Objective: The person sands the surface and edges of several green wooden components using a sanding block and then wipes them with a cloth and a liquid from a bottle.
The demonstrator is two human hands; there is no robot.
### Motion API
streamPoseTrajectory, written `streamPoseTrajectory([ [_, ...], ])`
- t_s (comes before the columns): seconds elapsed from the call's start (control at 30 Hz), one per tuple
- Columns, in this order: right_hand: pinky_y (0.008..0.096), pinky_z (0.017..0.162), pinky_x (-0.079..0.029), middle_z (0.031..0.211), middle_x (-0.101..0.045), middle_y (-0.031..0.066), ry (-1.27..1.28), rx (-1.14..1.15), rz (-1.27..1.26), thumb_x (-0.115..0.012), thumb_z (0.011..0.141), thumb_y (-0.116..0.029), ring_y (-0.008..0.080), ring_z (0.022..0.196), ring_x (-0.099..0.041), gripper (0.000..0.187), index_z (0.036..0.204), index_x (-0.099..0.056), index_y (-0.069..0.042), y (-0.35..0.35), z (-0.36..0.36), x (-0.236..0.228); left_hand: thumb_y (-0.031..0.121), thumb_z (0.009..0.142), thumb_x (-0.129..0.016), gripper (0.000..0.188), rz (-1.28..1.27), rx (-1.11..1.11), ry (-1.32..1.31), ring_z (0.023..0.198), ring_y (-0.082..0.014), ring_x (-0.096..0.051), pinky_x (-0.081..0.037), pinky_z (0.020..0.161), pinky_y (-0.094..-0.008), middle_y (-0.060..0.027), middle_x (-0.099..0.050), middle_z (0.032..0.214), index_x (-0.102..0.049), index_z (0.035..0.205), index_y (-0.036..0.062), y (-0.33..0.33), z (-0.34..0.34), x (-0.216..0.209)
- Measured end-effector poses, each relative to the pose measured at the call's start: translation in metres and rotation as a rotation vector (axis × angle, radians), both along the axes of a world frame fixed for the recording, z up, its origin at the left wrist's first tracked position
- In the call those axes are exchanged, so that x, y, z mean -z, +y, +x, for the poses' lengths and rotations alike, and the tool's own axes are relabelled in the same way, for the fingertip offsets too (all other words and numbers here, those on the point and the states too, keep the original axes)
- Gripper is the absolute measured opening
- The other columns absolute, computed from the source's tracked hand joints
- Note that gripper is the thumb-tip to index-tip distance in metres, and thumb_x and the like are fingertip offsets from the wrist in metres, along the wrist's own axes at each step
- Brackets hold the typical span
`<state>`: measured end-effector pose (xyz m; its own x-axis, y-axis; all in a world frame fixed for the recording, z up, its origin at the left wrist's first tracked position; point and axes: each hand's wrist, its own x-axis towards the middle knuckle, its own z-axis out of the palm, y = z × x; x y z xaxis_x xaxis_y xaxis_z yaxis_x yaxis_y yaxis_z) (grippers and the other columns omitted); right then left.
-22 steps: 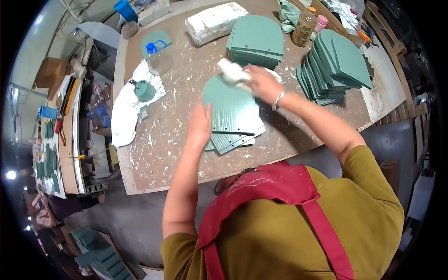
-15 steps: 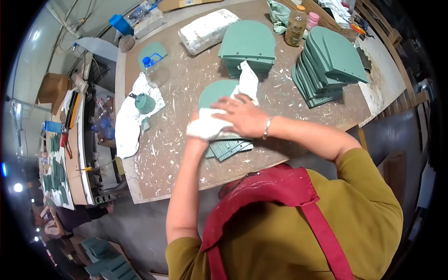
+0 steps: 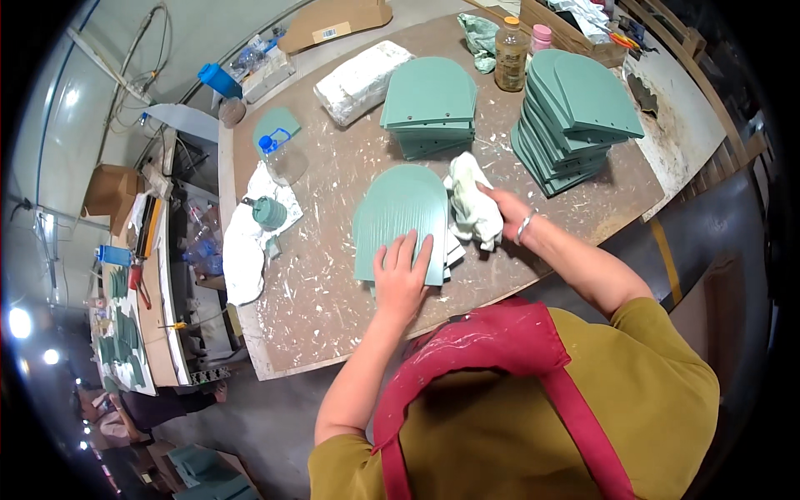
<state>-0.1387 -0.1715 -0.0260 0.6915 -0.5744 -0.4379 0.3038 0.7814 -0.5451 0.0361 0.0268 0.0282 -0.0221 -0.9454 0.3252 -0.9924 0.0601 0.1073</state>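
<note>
A green panel with a rounded top and a finely ridged face (image 3: 404, 204) lies in front of me on more pieces, whose edges peek out at its lower right. My left hand (image 3: 400, 279) rests flat on its lower part, fingers spread. Just right of the panel, my right hand (image 3: 507, 212) grips a crumpled white cloth (image 3: 473, 204). Beyond it stand a short stack of smooth green panels (image 3: 431, 96) and, farther right, a taller, uneven stack (image 3: 575, 112).
The brown worktable (image 3: 321, 292) is speckled with white. At left lie a white cloth (image 3: 244, 258), a green container (image 3: 268, 212) and a clear jug with blue handle (image 3: 283, 158). A white wrapped bundle (image 3: 358, 82) and an amber bottle (image 3: 510, 58) stand at the back.
The white cloth has moved off the panel to its right with my right hand. My left hand has shifted toward the panel's lower part, baring its ridged face.
</note>
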Motion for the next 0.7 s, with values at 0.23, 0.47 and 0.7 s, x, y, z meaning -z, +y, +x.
streamPoseTrajectory([
  [0.23,0.0252,0.067,-0.053,0.095,-0.066,0.0044,-0.037,0.06,-0.727,-0.047,0.1,-0.02,0.0103,0.076,-0.064,0.03,0.122,-0.055,-0.001,0.012,0.026,-0.128,0.014,0.091,-0.062,0.034,-0.239,-0.456,1.454,0.101,-0.0152,-0.059,-0.047,0.086,-0.0322,-0.0077,-0.064,0.107,-0.058,0.119,-0.0051,-0.001,0.033,-0.092],
  [0.47,0.04,0.081,-0.047,0.094,-0.059,0.0096,0.121,0.104,-2.231,-0.065,0.08,-0.03,0.0275,0.089,-0.06,0.03,0.1,-0.06,-0.008,0.059,0.107,-0.183,0.007,0.089,-0.062,0.034,-0.488,-0.213,1.623,0.097,-0.0183,-0.061,-0.049,0.087,-0.0324,-0.0095,-0.062,0.108,-0.052,0.12,-0.0027,-0.008,0.017,-0.08],
  [0.7,0.0337,0.073,-0.05,0.096,-0.067,0.0119,0.287,0.053,-1.25,-0.051,0.096,-0.033,0.0223,0.082,-0.064,0.037,0.111,-0.06,0.0,0.022,0.097,-0.139,0.006,0.089,-0.062,0.033,-0.614,-0.385,1.831,0.1,-0.0224,-0.061,-0.05,0.089,-0.0365,-0.014,-0.061,0.112,-0.052,0.119,-0.0034,-0.003,0.01,-0.103],
])
